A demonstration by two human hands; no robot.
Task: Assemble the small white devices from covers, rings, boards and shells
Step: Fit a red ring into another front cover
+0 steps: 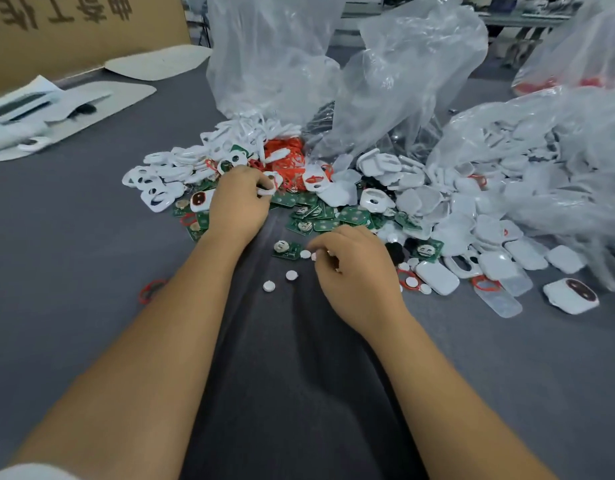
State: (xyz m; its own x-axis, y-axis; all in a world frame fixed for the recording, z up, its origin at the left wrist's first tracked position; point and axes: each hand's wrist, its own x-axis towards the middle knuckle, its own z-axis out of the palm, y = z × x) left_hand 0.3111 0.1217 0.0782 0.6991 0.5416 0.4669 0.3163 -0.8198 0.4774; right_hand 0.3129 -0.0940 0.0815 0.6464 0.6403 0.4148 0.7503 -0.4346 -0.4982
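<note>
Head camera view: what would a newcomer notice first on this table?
First, the big heap of white covers, green boards and red rings spilling from clear plastic bags at the far middle of the grey table. Then the hands: the left hand pinches a white cover with a red ring at the heap's edge, and the right hand picks at small white discs nearer.

Two hands (238,206), four plastic bags (271,53)
</note>
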